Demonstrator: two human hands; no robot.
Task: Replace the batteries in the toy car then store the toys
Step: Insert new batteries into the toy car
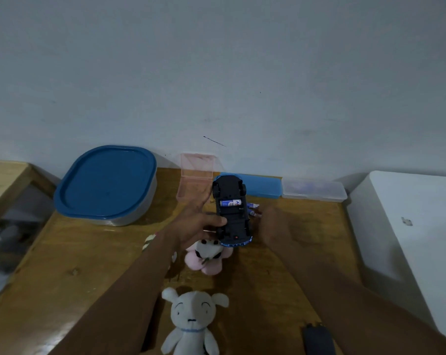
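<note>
Wheels are pointing up on the toy car [233, 216], which my left hand [198, 222] is gripping by its side, thumb curled over the black underside, holding it above the bench [63, 278]. Its battery bay is lying open, and one blue battery [231, 202] is sitting crosswise inside. I am making out white lettering on that label, but it is too small for me to read. Two loose batteries [254, 210] are lying on the bench just beside the car's right flank. My right hand [275, 226] is hovering near them, smeared by motion, so I cannot tell whether its fingers are spread or curled.

A pink plush [209, 254] is lying under the car's blue nose, and a white plush [193, 319] is lying nearer to me. A dark ribbed piece [317, 339] is resting at the near edge. Along the wall, a blue-lidded container [106, 183], an open pink box [196, 175], a blue case [262, 187] and a clear case [314, 189] are standing in a row.
</note>
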